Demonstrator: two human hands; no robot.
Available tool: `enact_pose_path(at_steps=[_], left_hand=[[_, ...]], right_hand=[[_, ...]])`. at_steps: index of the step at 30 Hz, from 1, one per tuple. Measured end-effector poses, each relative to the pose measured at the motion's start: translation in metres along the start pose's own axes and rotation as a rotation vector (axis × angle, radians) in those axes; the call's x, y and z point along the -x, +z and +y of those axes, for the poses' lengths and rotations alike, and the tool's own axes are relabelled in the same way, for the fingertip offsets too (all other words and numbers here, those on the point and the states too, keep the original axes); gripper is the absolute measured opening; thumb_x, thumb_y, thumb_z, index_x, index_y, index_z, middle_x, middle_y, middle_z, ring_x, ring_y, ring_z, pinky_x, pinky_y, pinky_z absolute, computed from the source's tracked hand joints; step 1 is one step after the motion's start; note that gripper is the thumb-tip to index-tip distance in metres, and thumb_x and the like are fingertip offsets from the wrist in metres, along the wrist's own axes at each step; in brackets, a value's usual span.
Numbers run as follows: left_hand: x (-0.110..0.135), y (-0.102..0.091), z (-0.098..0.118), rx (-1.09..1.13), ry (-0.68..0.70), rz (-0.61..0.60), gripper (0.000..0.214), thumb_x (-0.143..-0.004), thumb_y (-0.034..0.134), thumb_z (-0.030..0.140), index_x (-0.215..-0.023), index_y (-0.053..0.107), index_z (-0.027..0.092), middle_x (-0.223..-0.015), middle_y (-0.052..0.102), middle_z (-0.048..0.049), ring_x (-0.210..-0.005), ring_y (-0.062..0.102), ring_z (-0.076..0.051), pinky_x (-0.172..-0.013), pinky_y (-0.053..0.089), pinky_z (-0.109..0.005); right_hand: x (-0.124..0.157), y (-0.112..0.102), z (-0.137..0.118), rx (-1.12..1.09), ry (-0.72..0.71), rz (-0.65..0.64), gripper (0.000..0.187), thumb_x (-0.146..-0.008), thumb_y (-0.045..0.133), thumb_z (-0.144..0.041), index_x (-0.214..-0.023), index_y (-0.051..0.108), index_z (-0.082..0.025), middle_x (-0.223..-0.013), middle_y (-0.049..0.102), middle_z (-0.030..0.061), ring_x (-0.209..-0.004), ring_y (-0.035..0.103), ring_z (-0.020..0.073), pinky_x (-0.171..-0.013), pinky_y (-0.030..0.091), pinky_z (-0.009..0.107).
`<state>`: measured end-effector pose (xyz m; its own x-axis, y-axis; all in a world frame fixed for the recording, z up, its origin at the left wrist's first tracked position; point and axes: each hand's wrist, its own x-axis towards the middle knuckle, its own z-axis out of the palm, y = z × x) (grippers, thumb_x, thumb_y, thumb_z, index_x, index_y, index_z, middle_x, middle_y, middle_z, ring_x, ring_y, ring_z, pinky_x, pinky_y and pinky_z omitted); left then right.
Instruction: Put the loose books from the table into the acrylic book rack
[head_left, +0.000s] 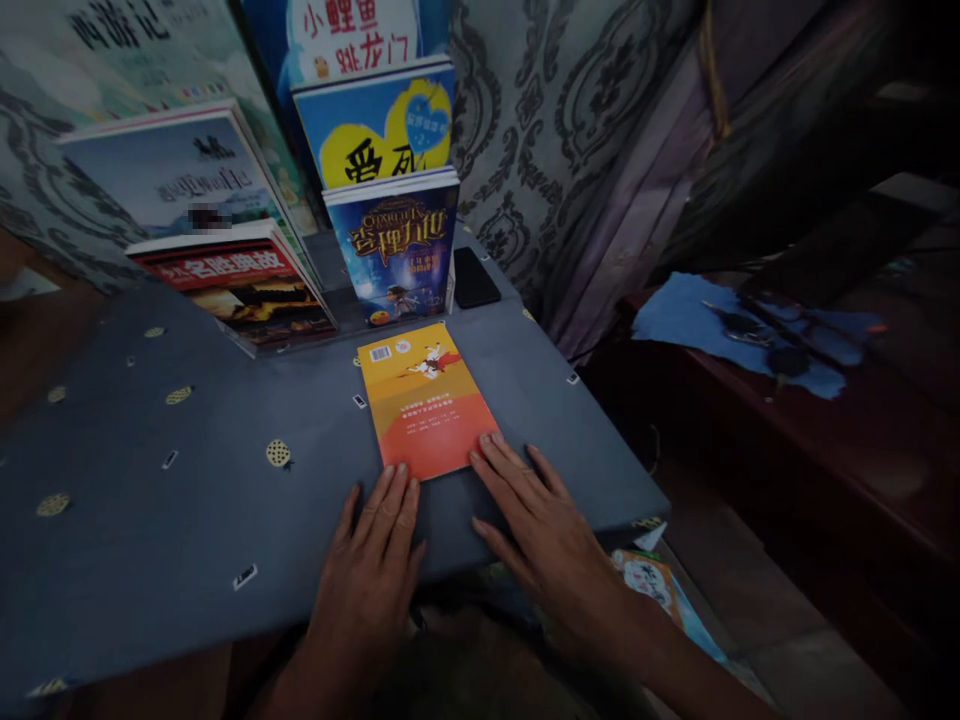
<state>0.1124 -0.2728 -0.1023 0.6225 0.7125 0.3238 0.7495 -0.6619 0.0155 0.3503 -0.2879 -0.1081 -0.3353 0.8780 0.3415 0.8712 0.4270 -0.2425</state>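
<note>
An orange and yellow book lies flat on the table near its front edge, its barcode corner pointing away from me. My left hand rests with fingers stretched out, the fingertips touching the book's near left corner. On the near right corner lie the fingertips of my right hand, its fingers spread and the thumb apart. Neither hand grips anything. Just beyond the book, a dark blue book with gold lettering stands upright in a clear stand.
Behind it stand a blue book with a yellow heart and taller picture books. A red-banded book stands left. A black phone lies by the wall. Right of the grey tablecloth, a dark red surface holds a blue cloth.
</note>
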Motion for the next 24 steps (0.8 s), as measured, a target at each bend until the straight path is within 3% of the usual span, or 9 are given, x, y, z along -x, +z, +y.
enact_pose_path(at_steps=[6,10,18,21,24], left_hand=[[-0.007,-0.011,-0.013,0.075,0.031,-0.030,0.054,-0.104,0.038,0.024,-0.157,0.030,0.017,-0.152,0.052,-0.0125,-0.143,0.048,-0.021,-0.119,0.040,-0.046],[-0.019,-0.012,-0.031,0.098,0.006,-0.074,0.049,-0.105,0.037,0.031,-0.153,0.039,0.019,-0.154,0.050,-0.0124,-0.143,0.048,-0.022,-0.116,0.044,-0.047],[-0.078,0.003,-0.089,0.181,-0.119,-0.150,0.048,-0.105,0.037,0.038,-0.145,0.051,0.015,-0.154,0.049,-0.0171,-0.143,0.048,-0.025,-0.117,0.042,-0.046],[-0.104,0.015,-0.104,0.176,-0.202,-0.134,0.050,-0.103,0.040,0.039,-0.143,0.051,0.011,-0.151,0.051,-0.0201,-0.144,0.045,-0.029,-0.116,0.041,-0.050],[-0.120,0.027,-0.110,0.259,-0.242,-0.063,0.049,-0.101,0.043,0.035,-0.142,0.051,0.010,-0.144,0.058,-0.0204,-0.140,0.050,-0.029,-0.114,0.043,-0.051]], right_hand=[[-0.009,-0.009,0.012,-0.055,-0.009,-0.045,0.062,-0.102,0.045,-0.034,-0.160,0.028,-0.026,-0.154,0.050,0.0138,-0.143,0.046,0.0269,-0.116,0.039,0.058],[-0.028,-0.006,0.023,-0.054,-0.011,-0.075,0.053,-0.103,0.044,-0.038,-0.153,0.043,-0.023,-0.154,0.050,0.0155,-0.145,0.044,0.0284,-0.115,0.039,0.060],[-0.124,-0.008,0.046,-0.101,0.016,-0.195,0.046,-0.102,0.046,-0.034,-0.142,0.054,-0.013,-0.153,0.050,0.0203,-0.146,0.042,0.0302,-0.111,0.043,0.052],[-0.154,-0.003,0.049,-0.088,0.091,-0.193,0.041,-0.102,0.045,-0.030,-0.135,0.059,-0.011,-0.149,0.053,0.0219,-0.143,0.046,0.0317,-0.109,0.045,0.051],[-0.168,0.008,0.049,-0.082,0.162,-0.151,0.042,-0.100,0.044,-0.026,-0.136,0.058,-0.008,-0.151,0.050,0.0239,-0.139,0.050,0.0328,-0.109,0.045,0.051]])
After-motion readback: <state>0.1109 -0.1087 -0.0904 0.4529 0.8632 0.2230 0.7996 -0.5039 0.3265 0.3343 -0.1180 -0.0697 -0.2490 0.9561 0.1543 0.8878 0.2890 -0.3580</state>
